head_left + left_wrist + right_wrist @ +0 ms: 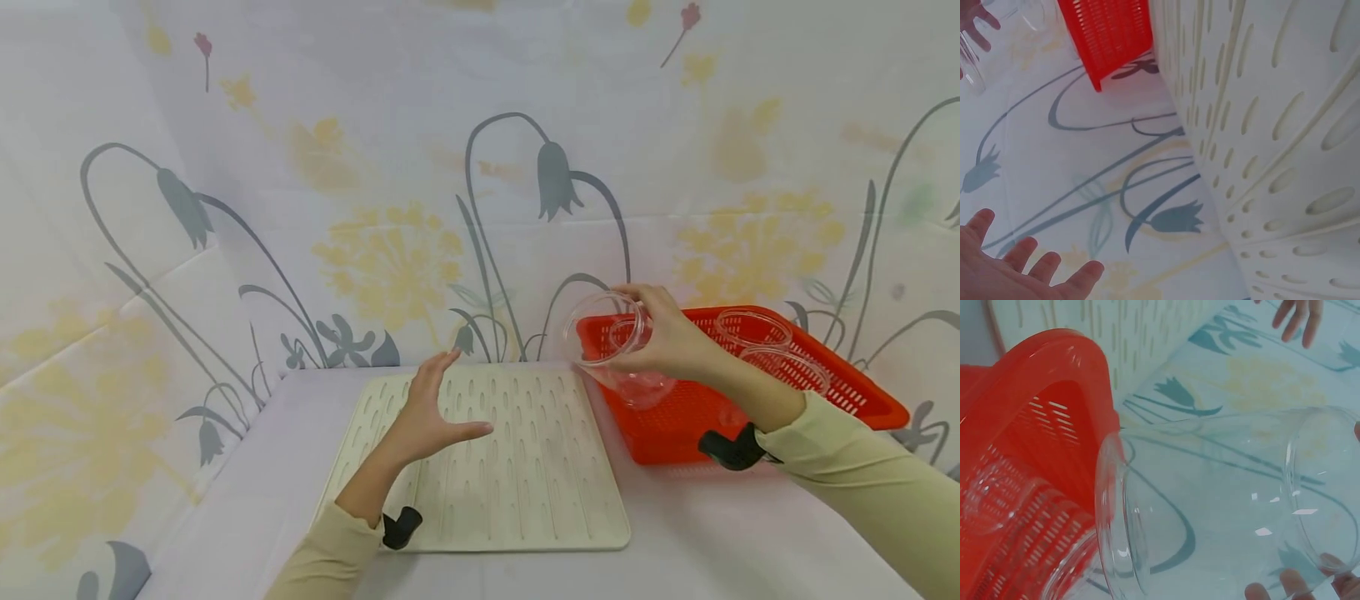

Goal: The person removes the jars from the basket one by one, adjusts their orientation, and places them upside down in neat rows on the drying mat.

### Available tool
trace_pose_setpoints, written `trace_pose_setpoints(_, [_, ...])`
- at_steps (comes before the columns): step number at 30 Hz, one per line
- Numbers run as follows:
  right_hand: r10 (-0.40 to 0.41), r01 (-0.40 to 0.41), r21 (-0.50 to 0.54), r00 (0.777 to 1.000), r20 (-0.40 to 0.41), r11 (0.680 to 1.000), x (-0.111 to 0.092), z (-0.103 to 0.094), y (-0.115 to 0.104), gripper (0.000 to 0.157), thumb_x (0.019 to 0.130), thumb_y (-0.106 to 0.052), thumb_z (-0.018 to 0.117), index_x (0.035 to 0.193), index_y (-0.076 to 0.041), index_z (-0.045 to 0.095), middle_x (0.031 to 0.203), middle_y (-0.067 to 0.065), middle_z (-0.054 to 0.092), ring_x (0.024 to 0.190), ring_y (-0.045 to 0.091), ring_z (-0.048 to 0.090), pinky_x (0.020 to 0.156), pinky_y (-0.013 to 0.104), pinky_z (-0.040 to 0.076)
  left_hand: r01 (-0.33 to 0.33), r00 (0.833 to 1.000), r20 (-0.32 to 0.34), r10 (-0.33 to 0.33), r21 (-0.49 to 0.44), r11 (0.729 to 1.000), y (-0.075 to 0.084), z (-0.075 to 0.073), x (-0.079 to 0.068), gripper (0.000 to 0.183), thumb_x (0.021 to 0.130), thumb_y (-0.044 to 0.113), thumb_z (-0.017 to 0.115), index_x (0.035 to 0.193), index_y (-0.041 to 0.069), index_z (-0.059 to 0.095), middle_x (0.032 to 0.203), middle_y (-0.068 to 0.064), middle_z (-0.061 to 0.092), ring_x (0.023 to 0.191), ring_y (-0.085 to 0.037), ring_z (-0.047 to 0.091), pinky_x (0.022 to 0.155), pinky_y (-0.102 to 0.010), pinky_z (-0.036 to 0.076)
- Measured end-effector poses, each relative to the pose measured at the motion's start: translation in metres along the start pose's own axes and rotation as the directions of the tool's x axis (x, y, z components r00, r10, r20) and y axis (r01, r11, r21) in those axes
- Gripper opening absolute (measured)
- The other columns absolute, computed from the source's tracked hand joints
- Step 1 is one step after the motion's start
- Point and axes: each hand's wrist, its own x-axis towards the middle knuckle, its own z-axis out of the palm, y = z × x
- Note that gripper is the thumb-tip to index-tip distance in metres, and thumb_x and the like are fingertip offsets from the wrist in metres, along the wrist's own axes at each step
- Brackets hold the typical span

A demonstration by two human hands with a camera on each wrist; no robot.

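My right hand (667, 333) grips a clear, see-through cup (1210, 506) by its side, tilted, above the left end of the red basket (660, 437). The right wrist view shows the cup lying nearly sideways in that frame, with fingertips (1294, 581) along its wall. My left hand (420, 429) hovers over a cream-coloured slotted mat (540, 483), holding nothing, thumb spread away from its fingers. In the left wrist view those fingers (1032, 265) show, relaxed and apart from the mat.
More clear cups (787, 367) sit inside the basket, to the right of the mat. A flower-printed cloth wall (390, 150) rises close behind the mat and basket. Pale tabletop (675, 533) lies in front of the basket.
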Motion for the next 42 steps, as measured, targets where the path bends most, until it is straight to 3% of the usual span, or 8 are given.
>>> trace_pose_setpoints(20, [-0.014,0.015,-0.033,1.0,0.02,0.999,0.009,0.028,-0.016,0.087,0.067,-0.013,0.081,0.139,-0.008,0.032,0.136,0.02,0.029,0.117,0.039,0.035,0.085,0.055,0.045,-0.032,0.999,0.0,0.032,-0.004,0.999,0.011,0.013,0.013,0.102,0.068,0.037,0.082,0.149,0.023,0.02,0.151,-0.006,0.013,0.136,-0.029,0.017,0.099,-0.058,0.028])
trace_pose_setpoints(29, [-0.037,0.037,-0.014,0.999,0.037,0.999,0.01,0.04,-0.018,0.087,0.066,-0.01,0.08,0.138,-0.009,0.033,0.139,0.019,0.028,0.121,0.037,0.032,0.089,0.057,0.042,-0.04,0.999,0.004,0.04,-0.01,0.999,0.017,0.02,0.018,0.102,0.067,0.036,0.083,0.148,0.024,0.022,0.151,-0.006,0.015,0.138,-0.025,0.01,0.1,-0.058,0.027])
trace_pose_setpoints(42, [-0.067,0.069,-0.03,0.996,0.064,0.997,0.012,0.063,-0.023,0.086,0.063,-0.013,0.083,0.136,-0.009,0.037,0.132,0.015,0.036,0.116,0.036,0.037,0.085,0.056,0.045,-0.062,0.998,0.015,0.063,-0.033,0.998,0.019,0.031,0.024,0.1,0.068,0.036,0.082,0.148,0.023,0.022,0.15,-0.006,0.018,0.137,-0.025,0.014,0.101,-0.056,0.027])
